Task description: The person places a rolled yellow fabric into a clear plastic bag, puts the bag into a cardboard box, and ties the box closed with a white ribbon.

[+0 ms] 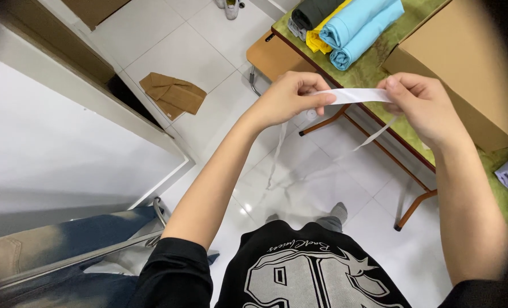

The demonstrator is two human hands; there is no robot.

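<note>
White paper strip pinched taut between both hands, long axis running left-right, roughly level, out over the edge of the green-clothed table. Left hand closed on one end, right hand closed on the other. Thin loose tails dangling down toward the tile floor, so looks mid-way: strip stretched out, not yet stuck anywhere. Rolled blue towels and cardboard box nearby.

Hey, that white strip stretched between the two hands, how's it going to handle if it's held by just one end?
The white strip is probably floppy: it is flat only where the left hand and right hand pinch it, and its loose ends dangle toward the floor. It looks thin and light, so it would likely droop and sway.
</note>
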